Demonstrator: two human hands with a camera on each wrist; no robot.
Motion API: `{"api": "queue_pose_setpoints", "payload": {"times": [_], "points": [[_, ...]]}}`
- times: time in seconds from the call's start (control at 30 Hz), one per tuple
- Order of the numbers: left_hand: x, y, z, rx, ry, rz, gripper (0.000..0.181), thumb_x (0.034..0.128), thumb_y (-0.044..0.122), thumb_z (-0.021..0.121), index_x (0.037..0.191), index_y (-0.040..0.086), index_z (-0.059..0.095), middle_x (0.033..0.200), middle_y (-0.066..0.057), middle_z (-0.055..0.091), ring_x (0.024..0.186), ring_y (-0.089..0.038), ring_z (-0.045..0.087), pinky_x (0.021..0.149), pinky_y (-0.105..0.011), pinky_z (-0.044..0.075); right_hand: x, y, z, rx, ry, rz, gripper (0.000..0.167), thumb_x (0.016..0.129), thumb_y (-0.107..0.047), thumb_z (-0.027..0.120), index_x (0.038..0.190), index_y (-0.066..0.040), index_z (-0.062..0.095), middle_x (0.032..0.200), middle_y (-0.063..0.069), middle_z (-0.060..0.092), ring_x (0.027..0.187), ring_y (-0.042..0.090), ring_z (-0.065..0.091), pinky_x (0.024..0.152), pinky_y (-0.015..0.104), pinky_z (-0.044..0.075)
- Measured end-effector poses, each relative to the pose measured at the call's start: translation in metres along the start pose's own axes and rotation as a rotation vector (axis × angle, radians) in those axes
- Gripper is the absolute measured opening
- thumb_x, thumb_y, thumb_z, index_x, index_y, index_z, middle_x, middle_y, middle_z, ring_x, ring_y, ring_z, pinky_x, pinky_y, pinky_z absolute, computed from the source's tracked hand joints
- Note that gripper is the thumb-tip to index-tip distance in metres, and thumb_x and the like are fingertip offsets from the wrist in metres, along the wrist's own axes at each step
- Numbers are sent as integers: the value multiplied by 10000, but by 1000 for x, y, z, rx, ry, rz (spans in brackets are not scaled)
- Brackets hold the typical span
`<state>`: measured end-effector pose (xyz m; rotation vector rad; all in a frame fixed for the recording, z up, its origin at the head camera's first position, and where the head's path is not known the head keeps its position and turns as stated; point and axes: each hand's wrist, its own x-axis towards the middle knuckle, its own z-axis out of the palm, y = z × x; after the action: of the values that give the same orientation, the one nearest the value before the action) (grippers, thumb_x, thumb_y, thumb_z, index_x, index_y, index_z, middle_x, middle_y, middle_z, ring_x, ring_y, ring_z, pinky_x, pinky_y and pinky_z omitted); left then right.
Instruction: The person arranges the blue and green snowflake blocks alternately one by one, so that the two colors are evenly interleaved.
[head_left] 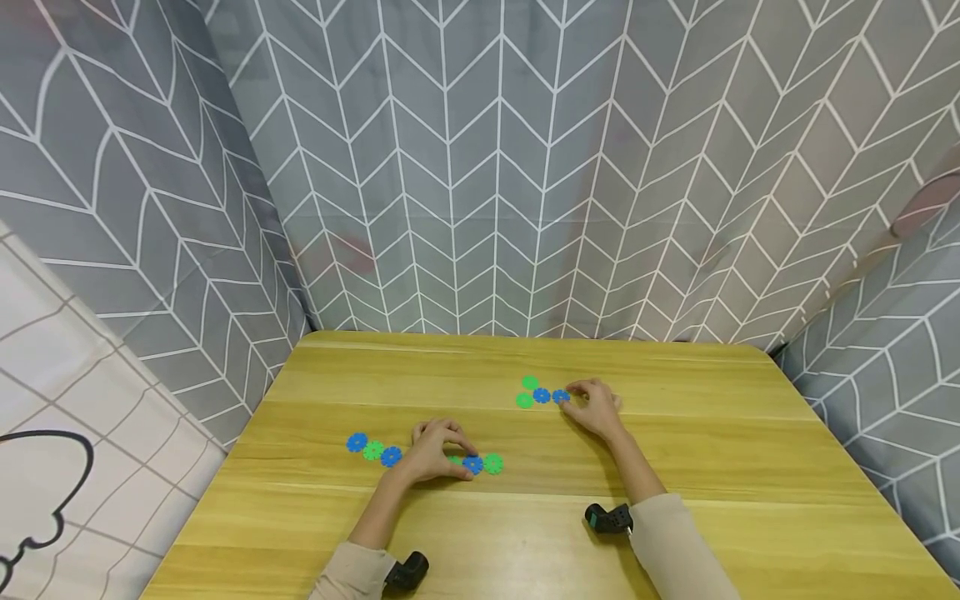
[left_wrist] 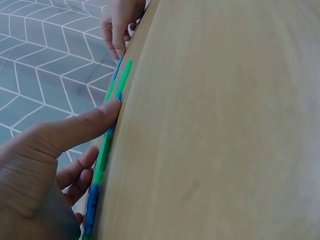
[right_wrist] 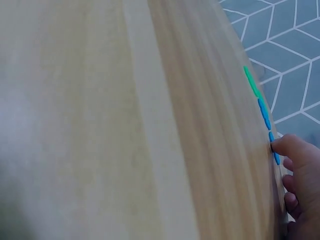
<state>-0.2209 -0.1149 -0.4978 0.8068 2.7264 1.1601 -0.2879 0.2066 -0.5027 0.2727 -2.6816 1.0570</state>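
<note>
In the head view, my left hand (head_left: 431, 454) pinches a blue notched plastic disc (head_left: 472, 465) between thumb and index finger, in a row on the table. A green disc (head_left: 492, 463) lies at the row's right end. To the left come a blue disc (head_left: 391, 456), a green disc (head_left: 373, 450) and another blue one (head_left: 357, 442); the left hand partly hides the middle of the row. Farther back, my right hand (head_left: 595, 408) pinches a second blue disc (head_left: 561, 397), next to another blue disc (head_left: 542, 395) and two green discs (head_left: 524, 401).
The wooden table (head_left: 525, 542) ends at a grey patterned curtain (head_left: 487, 167) behind and at the sides. A black wrist camera (head_left: 408, 572) sits by the left sleeve, and another camera (head_left: 609, 518) by the right sleeve.
</note>
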Motion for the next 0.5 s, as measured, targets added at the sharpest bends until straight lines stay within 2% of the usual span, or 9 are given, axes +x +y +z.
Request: {"api": "queue_pose_setpoints", "payload": {"times": [0.23,0.5], "points": [[0,0,1,4,-7,-2,263,645,263,867,871,190,756,1024,11,550,1037,-256,448,972,-585,143,-1,2,0,23,6,37,236,763,-171,734,905,13,698,978,165,625,964,344,544,842,526,221],[-1,1,0,-9,-1,-1,257,647,250,866,868,180,755,1030,-2,557,1052,-285,449,982,-599,132,-3,-2,-3,42,-8,45,239,762,-147,718,899,46,684,974,196,623,947,364,550,854,543,239]]}}
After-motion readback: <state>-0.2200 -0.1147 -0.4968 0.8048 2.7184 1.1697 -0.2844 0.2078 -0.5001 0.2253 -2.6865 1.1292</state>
